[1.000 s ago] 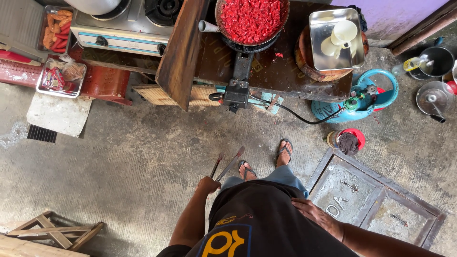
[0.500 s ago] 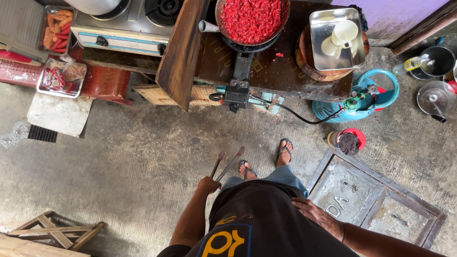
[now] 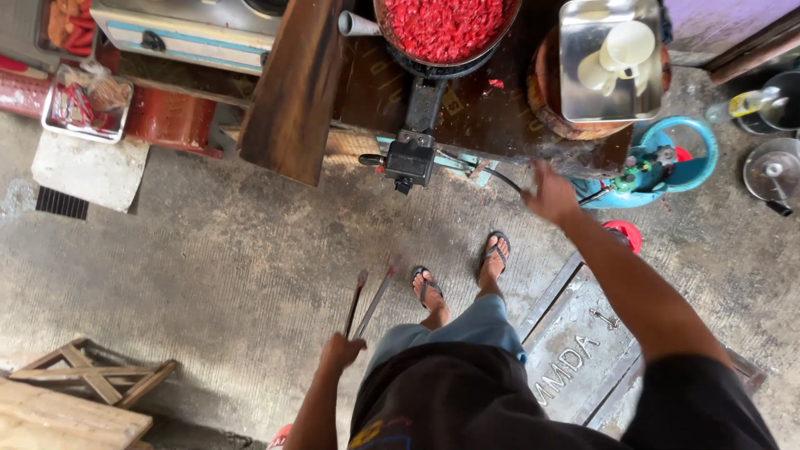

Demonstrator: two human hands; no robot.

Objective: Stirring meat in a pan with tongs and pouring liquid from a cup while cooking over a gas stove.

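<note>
Tongs [image 3: 371,296] in left hand [image 3: 342,352], low

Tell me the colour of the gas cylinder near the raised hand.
Light blue, with a green regulator on top; the gas cylinder shows in the head view, beside the right hand.

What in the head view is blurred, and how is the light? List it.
Head view: the raised right hand is motion-smeared; the left hand and its tongs are slightly soft; the wok and concrete floor are sharp; the light is flat daylight, shadows faint, no glare.
</note>
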